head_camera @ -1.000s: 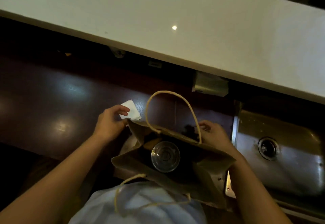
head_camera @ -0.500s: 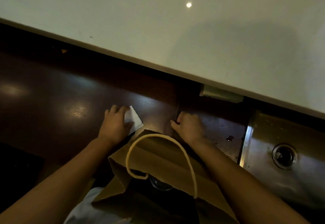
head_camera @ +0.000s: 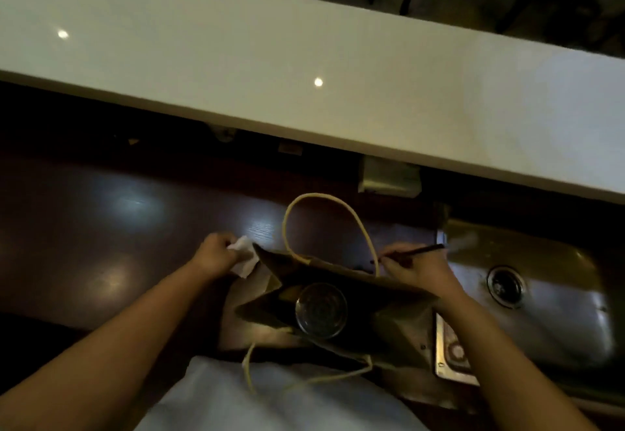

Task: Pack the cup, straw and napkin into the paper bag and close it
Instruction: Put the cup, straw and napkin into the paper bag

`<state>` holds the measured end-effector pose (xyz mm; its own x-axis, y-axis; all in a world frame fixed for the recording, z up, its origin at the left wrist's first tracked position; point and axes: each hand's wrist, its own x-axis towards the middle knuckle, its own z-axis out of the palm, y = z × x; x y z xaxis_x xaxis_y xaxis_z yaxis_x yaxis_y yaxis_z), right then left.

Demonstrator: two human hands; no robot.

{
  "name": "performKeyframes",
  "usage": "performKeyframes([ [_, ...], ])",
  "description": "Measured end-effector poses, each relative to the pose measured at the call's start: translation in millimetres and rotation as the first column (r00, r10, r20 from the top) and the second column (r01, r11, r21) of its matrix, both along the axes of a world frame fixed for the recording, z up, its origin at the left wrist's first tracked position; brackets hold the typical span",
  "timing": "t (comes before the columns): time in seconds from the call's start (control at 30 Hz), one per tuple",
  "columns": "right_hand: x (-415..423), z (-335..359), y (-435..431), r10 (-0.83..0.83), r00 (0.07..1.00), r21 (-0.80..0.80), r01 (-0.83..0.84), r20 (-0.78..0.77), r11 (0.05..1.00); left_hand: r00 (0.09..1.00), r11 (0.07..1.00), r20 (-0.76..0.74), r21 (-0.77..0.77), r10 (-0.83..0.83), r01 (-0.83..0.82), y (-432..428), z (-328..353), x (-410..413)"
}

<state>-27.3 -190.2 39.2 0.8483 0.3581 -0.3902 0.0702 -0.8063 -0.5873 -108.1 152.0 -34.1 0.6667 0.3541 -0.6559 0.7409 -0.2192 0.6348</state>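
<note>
The cup (head_camera: pixel 320 309) already stands inside the open paper bag (head_camera: pixel 402 326) on the bench (head_camera: pixel 101 227). The left hand (head_camera: pixel 216 256) grips the napkin (head_camera: pixel 242 258) at the bag's rim; the right hand (head_camera: pixel 414 266) pinches the straw (head_camera: pixel 417 250) beside it, both likely poised to drop in.

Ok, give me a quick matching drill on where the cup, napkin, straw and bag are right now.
Things:
1. cup
2. napkin
3. straw
4. paper bag

States:
A. held in the right hand, over by the sink
B. standing open on the counter
C. held in the left hand, beside the bag
D. upright inside the bag

Pairs: 1-D, 2-C, 3-A, 4-B
</note>
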Motion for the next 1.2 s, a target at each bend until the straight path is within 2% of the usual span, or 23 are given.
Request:
performKeyframes([
  [0.03,-11.8,19.1,-5.3,-0.043,0.999,0.062,0.042,0.025,0.997,0.991,0.981,0.038,-0.152,0.128,-0.121,-0.3,6.5,-4.8],
  [0.07,-45.3,49.0,5.8,-0.135,0.987,0.136,0.122,0.090,0.983,0.976,0.942,0.089,-0.292,0.201,-0.167,9.0,26.5,-28.9],
  [0.1,-75.0,79.6,16.3,-0.224,0.963,0.199,0.192,0.149,0.961,0.964,0.905,0.144,-0.398,0.226,-0.153,14.4,49.1,-46.6],
  [0.2,-107.1,140.2,17.4,-0.372,0.878,0.362,0.256,0.300,0.896,0.901,0.792,0.280,-0.602,0.331,-0.104,6.4,95.1,-40.0],
  [0.27,-131.7,170.6,31.0,-0.481,0.792,0.487,0.272,0.377,0.830,0.860,0.738,0.358,-0.674,0.363,-0.031,10.7,133.1,-49.8],
  [0.33,-146.3,188.2,43.8,-0.515,0.732,0.567,0.215,0.445,0.795,0.824,0.701,0.414,-0.713,0.387,0.029,12.9,158.2,-56.8],
  [0.4,-151.3,190.5,52.4,-0.482,0.748,0.559,0.180,0.457,0.810,0.808,0.662,0.469,-0.737,0.356,0.136,10.9,178.6,-67.8],
  [0.47,-151.2,188.6,60.4,-0.412,0.808,0.505,0.168,0.422,0.847,0.793,0.658,0.527,-0.719,0.305,0.225,4.7,193.2,-71.9],
  [0.57,-164.1,178.7,72.2,-0.343,0.864,0.361,0.207,0.368,0.909,0.785,0.677,0.606,-0.631,0.126,0.378,-7.4,211.0,-76.7],
  [0.7,-170.0,171.4,76.1,-0.223,0.923,0.188,0.170,0.313,0.967,0.700,0.772,0.697,-0.356,-0.156,0.526,-34.8,220.3,-71.1],
  [0.77,-162.2,169.3,76.9,-0.176,0.943,0.170,0.131,0.284,0.977,0.636,0.814,0.720,-0.176,-0.277,0.554,-47.2,223.3,-64.9],
  [0.87,-144.7,162.1,82.0,-0.122,0.963,0.147,0.088,0.242,0.985,0.551,0.794,0.717,0.006,-0.427,0.608,-61.9,226.0,-53.0],
  [0.93,-132.7,154.1,81.7,-0.047,0.978,0.044,0.039,0.205,0.998,0.544,0.774,0.652,0.106,-0.528,0.624,-72.0,225.2,-45.7],
  [1.03,-119.1,142.8,76.4,0.011,0.998,-0.061,-0.007,0.066,0.998,0.561,0.697,0.441,0.255,-0.701,0.670,-86.0,216.5,-40.2],
  [1.2,-99.4,120.3,66.0,0.151,0.985,-0.220,-0.165,-0.081,0.961,0.599,0.610,0.185,0.445,-0.779,0.656,-103.1,205.8,-37.3],
])
